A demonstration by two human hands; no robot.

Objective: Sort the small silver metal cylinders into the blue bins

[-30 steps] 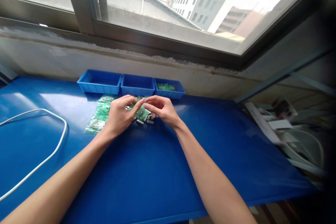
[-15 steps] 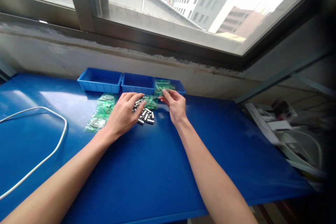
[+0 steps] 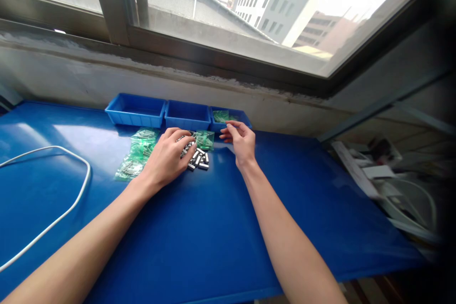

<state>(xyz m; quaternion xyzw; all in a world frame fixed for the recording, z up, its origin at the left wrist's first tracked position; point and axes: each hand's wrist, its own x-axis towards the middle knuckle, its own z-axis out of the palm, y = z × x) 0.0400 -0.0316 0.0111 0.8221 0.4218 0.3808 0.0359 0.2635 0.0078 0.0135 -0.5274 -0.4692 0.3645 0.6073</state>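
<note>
My left hand point(image 3: 170, 154) rests over the left side of a pile of small black parts with silver-white faces point(image 3: 199, 158). Its thumb and fingers are curved but apart, and I see nothing held in them; part of the pile is hidden beneath. By the front of the right blue bin point(image 3: 239, 126) is my right hand point(image 3: 242, 142), its fingers loosely bent, apart and holding nothing. Inside that bin lies a green-tinted plastic bag point(image 3: 221, 116). Another green bag point(image 3: 204, 139) lies against the back of the pile.
More green bags of small parts point(image 3: 137, 154) lie left of my left hand. A left bin point(image 3: 137, 118) and a middle bin point(image 3: 187, 123) stand by the wall. A white cable point(image 3: 83, 185) curves across the blue table point(image 3: 199, 247). A cluttered shelf point(image 3: 377, 171) is at right.
Both hands were together over the pile. My right hand moved right with a green bag, let it go into the right bin and drew back slightly. My left hand stayed at the pile.
</note>
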